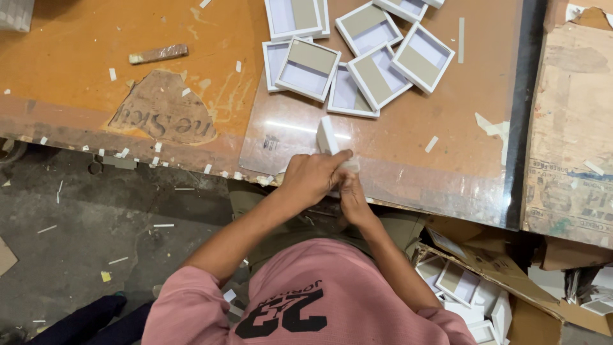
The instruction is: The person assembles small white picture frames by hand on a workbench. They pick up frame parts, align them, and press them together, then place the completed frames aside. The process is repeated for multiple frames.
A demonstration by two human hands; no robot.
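Both hands clasp white box; carton holds more boxes

Warm, even overhead light, soft glare streak on the glass sheet, dim floor, sharp focus

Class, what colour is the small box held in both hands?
White, seen best in the head view: the small box.

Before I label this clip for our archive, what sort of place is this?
Probably a small box-making workshop: white shallow boxes piled on a worn orange table, more in a cardboard carton, and paper scraps on the floor.
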